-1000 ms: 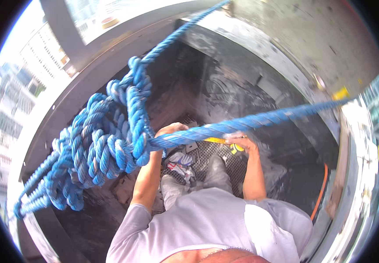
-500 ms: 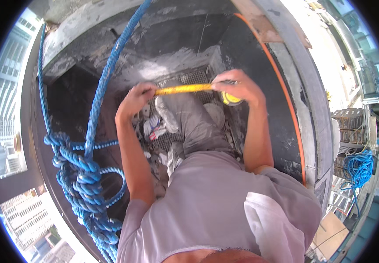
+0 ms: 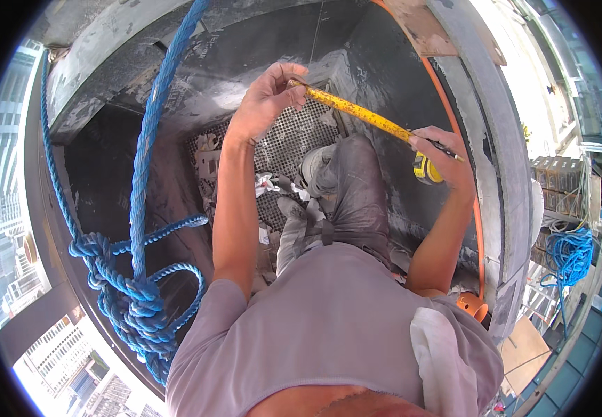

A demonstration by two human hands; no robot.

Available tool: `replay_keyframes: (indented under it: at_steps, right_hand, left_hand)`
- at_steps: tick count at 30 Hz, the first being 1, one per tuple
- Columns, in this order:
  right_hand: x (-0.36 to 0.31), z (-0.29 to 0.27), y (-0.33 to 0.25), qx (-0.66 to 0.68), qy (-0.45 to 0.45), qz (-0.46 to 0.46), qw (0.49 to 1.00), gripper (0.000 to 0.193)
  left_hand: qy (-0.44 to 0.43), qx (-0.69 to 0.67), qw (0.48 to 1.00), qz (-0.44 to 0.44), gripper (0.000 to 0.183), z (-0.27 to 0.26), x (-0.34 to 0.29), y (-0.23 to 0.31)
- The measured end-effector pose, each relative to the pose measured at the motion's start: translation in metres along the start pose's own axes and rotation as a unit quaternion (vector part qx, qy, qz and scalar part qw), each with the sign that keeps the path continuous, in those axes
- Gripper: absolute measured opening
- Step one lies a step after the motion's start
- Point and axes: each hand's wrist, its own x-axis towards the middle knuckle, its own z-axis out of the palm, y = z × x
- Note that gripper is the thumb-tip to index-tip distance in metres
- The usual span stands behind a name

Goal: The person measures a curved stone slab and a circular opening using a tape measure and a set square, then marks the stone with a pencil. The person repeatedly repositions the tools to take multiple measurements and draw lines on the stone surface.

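My left hand (image 3: pixel 267 104) pinches the free end of a yellow tape blade (image 3: pixel 356 111) between thumb and fingers. From there the blade runs straight, slanting down to the right, to my right hand (image 3: pixel 445 149), which grips it near the tape measure's yellow-and-black case (image 3: pixel 426 169). The case hangs below my right fingers, partly covered by the hand. A thin dark pen or pencil (image 3: pixel 448 149) with a light tip also sticks out from the right hand. The blade is held in the air, in front of the dark wall on the right.
A thick blue rope (image 3: pixel 149 139) drops at left into a large knotted bundle (image 3: pixel 130 299). An orange cable (image 3: pixel 447 101) follows the right wall beside a concrete ledge (image 3: pixel 478 132). Rubble and scraps (image 3: pixel 273 184) lie on the perforated floor (image 3: pixel 290 142) by my legs. More blue rope (image 3: pixel 569 256) hangs outside.
Both hands have shifted right, my left rising and my right dropping slightly. The tape blade has gone from nearly level to slanting down rightward. My legs and body have turned a little.
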Motion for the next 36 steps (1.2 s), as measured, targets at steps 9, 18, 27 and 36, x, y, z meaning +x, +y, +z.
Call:
replay_keyframes:
  at_steps: [9, 18, 27, 36]
  right_hand:
    - [0.023, -0.058, -0.033, -0.046, 0.17, -0.063, 0.982, 0.012]
    - [0.12, -0.165, -0.046, -0.02, 0.249, 0.023, 0.968, 0.011]
    - [0.219, -0.231, -0.038, 0.083, 0.169, 0.075, 0.979, 0.017]
    - [0.24, -0.141, -0.082, 0.216, 0.254, 0.12, 0.935, 0.017]
  left_hand:
    - [-0.01, -0.155, 0.987, 0.04, 0.039, 0.062, 0.135, 0.037]
    - [-0.166, 0.105, 0.979, 0.047, 0.039, 0.097, 0.332, 0.087]
    - [0.051, -0.035, 0.998, -0.021, 0.059, 0.153, 0.398, 0.097]
    - [-0.023, -0.101, 0.951, -0.291, 0.041, 0.23, 0.322, 0.1]
